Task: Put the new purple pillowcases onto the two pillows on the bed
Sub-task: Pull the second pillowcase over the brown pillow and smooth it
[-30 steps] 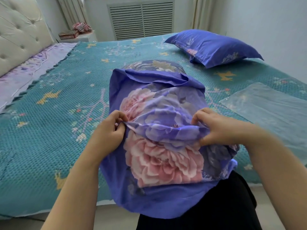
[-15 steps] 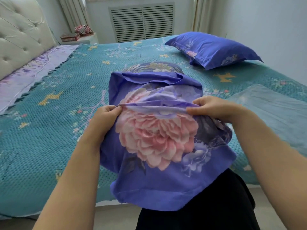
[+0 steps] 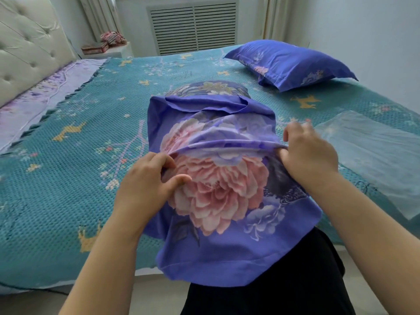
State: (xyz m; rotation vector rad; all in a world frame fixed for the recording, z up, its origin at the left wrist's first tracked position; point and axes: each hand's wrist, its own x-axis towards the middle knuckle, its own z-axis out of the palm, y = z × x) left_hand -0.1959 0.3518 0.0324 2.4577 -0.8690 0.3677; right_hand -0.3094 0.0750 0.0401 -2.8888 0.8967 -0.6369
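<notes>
A purple pillowcase with a large pink flower covers most of a pillow at the bed's near edge. The pillow's far end, in a darker floral cover, sticks out of the case. My left hand pinches a fold of the case on its left side. My right hand grips the same fold on its right side, fingers partly spread and blurred. A second pillow in a purple case lies at the bed's far right.
The bed carries a teal patterned bedspread. A clear plastic bag lies flat at the right. A padded headboard stands at left, with a nightstand holding small items behind it. A slatted vent fills the far wall.
Both hands have dragged the case's gathered fold further up the pillow, away from me, and the pink flower now lies flat below the fold. My right hand has shifted right and its fingers have loosened.
</notes>
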